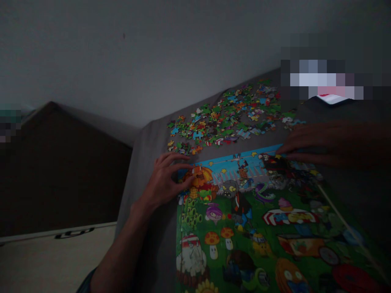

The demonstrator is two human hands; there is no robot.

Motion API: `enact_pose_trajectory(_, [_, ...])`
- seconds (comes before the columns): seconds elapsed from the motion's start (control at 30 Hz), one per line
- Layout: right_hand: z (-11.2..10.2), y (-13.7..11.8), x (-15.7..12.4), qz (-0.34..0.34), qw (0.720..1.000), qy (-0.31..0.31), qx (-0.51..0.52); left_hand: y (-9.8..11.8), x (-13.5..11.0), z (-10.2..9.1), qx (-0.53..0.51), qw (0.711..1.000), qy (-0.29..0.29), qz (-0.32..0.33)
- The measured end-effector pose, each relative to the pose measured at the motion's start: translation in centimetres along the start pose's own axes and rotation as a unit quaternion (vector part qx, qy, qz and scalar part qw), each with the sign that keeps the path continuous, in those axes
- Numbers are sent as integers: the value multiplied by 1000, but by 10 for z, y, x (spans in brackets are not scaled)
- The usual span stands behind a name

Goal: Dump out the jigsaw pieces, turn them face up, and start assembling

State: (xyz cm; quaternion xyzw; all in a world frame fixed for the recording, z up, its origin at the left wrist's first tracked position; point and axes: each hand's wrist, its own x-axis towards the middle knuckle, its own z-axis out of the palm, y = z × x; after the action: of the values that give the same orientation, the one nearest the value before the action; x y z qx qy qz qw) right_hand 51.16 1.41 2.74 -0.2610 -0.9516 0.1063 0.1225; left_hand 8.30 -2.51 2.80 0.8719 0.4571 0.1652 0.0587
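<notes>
A colourful puzzle board (220,240) with cartoon plants and zombies lies at a slant on the grey surface. My left hand (166,179) is at its top left corner, with the thumb on the picture and the index finger along the edge. At the top right edge, the fingers of my right hand (314,142) close on the board; dim light hides part of this grip. Beyond the board's far edge spreads a heap of loose jigsaw pieces (214,118), mostly green, blue and orange, apart from both hands.
A grey cloth-like surface (143,158) carries the board and pieces, with a pale wall (152,61) behind. At the upper right lies a bright-screened device (334,99), partly pixelated. A dark panel (70,175) and a pale surface (61,260) are at the left.
</notes>
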Motion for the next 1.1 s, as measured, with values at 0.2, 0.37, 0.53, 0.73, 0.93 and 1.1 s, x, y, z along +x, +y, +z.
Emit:
enact_pose_trajectory(0.2, [1,2,-2,-2,1000,6,-1,-1,-1,-2,11,1000,-3,1])
enact_pose_trajectory(0.37, [0,2,-1,-3,1000,-2,12,-1,-1,-3,23,1000,-5,1])
enact_pose_trajectory(0.53, [-2,1,-1,2,1000,-8,9,1,-2,-9,31,1000,6,-2])
enact_pose_trajectory(0.73, [0,1,-1,0,1000,2,3,7,-2,-10,20,999,-46,10])
enact_pose_trajectory(0.93, [2,5,-1,-7,1000,-3,-14,9,-1,-1,-6,994,-107,3])
enact_pose_trajectory(1.1, [1,1,0,-8,1000,0,-7,9,-1,1,-24,989,-144,9])
